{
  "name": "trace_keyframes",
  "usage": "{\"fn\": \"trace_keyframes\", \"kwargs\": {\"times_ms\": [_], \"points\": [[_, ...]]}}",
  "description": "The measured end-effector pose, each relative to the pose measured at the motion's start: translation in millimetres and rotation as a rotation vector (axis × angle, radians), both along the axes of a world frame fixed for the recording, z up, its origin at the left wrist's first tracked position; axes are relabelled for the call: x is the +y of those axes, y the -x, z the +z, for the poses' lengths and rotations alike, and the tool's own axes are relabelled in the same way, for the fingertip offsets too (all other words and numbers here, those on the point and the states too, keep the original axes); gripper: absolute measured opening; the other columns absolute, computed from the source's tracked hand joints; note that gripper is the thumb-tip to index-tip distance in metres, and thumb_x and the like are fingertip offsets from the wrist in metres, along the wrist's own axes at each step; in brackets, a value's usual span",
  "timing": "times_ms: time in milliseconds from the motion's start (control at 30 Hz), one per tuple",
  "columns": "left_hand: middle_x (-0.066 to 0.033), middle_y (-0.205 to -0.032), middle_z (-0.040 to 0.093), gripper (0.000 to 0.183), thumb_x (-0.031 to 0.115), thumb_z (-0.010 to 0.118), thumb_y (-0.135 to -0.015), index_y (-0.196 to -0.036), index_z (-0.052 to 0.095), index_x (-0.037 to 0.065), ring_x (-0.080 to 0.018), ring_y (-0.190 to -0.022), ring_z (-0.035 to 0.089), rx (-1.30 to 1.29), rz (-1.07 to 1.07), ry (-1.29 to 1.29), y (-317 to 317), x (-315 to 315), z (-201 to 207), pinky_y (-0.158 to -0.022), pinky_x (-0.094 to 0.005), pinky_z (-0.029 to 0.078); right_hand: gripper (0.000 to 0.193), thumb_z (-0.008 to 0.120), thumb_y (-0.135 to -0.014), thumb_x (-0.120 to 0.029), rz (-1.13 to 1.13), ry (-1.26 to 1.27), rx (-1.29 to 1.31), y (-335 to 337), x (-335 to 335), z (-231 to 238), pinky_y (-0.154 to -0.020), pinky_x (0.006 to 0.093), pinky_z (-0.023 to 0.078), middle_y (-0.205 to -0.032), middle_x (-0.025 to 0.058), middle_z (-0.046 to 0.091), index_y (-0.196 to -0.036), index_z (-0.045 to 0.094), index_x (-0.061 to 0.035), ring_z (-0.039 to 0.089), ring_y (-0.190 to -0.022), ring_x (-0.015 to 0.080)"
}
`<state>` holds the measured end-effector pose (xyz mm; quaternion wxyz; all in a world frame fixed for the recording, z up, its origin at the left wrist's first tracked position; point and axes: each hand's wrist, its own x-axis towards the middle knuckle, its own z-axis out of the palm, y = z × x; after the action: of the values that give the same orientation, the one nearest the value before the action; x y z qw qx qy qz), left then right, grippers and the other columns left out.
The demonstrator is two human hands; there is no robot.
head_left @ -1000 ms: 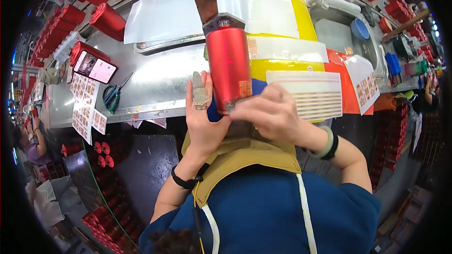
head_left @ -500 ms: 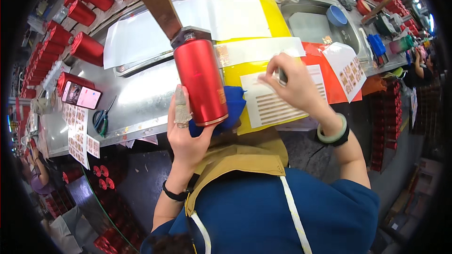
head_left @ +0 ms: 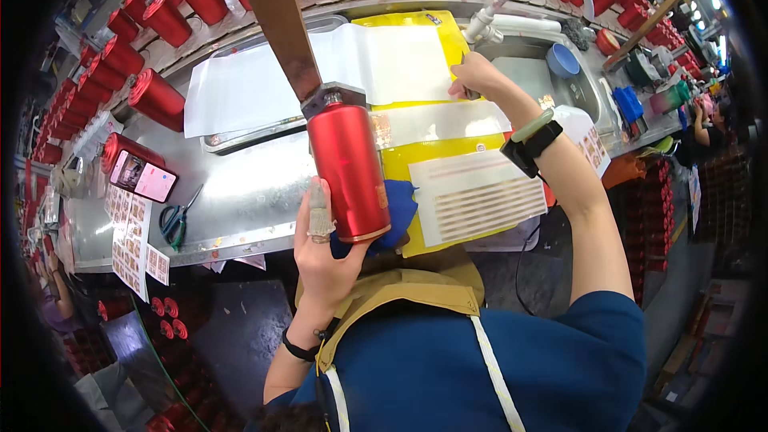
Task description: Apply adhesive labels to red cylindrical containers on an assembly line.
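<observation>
A red metallic bottle [head_left: 346, 164] hangs neck-up from a metal bracket [head_left: 334, 98] at the end of a wooden bar [head_left: 280, 16]. Around its lower left side my left hand [head_left: 326, 260] is closed, one finger wrapped in a pale cover. A small copper-coloured decal shows on the bottle's lower right side. My right hand [head_left: 482, 80] is pinched over the right edge of a white sheet [head_left: 408, 48] on a yellow board [head_left: 456, 36]; a slim dark item shows at its fingers, too small to name. Nearer me lies a sheet of brown stripes [head_left: 488, 200].
Behind the bottle, white sheets lie over a metal tray [head_left: 232, 142]. At left are a phone [head_left: 144, 176], scissors [head_left: 172, 224] and printed decal sheets [head_left: 128, 240]. A sink [head_left: 520, 72] with a blue bowl [head_left: 563, 61] stands right. Red bottles [head_left: 156, 98] line the back.
My right hand has moved up and away from the striped sheet to the far white sheet's edge. My left hand stays on the bottle. The view has shifted slightly.
</observation>
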<state>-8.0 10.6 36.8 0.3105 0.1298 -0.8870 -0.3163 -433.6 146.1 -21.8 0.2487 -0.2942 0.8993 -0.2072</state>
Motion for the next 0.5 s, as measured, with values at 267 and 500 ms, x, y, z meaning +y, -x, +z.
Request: {"fn": "trace_keyframes", "kwargs": {"times_ms": [267, 500], "points": [[-0.0267, -0.142, 0.056, 0.093, 0.011, 0.092, -0.069, -0.149, 0.046, -0.002, -0.0439, -0.128, 0.057, 0.066, -0.029, -0.065, -3, -9, -7, -0.106, -0.0457, 0.049, 0.019, 0.071, -0.085, -0.011, -0.353, 0.192, -0.288, -12, -17, -6, -0.039, 0.0311, 0.037, -0.060, 0.0053, 0.057, -0.071, 0.063, -0.0008, 0.052, -0.046, 0.0148], [-0.0259, -0.144, 0.053, 0.101, 0.017, 0.093, -0.068, -0.152, 0.041, -0.003, -0.0432, -0.130, 0.054, 0.059, -0.170, -0.123, -7, -20, 1, -0.109, -0.0452, 0.046, 0.018, 0.068, -0.085, -0.022, -0.397, 0.299, -0.649, 2, -76, 49, -0.039, 0.0263, 0.036, -0.060, 0.0039, 0.053, -0.077, 0.059, -0.0082, 0.046, -0.043, 0.0129]]}}
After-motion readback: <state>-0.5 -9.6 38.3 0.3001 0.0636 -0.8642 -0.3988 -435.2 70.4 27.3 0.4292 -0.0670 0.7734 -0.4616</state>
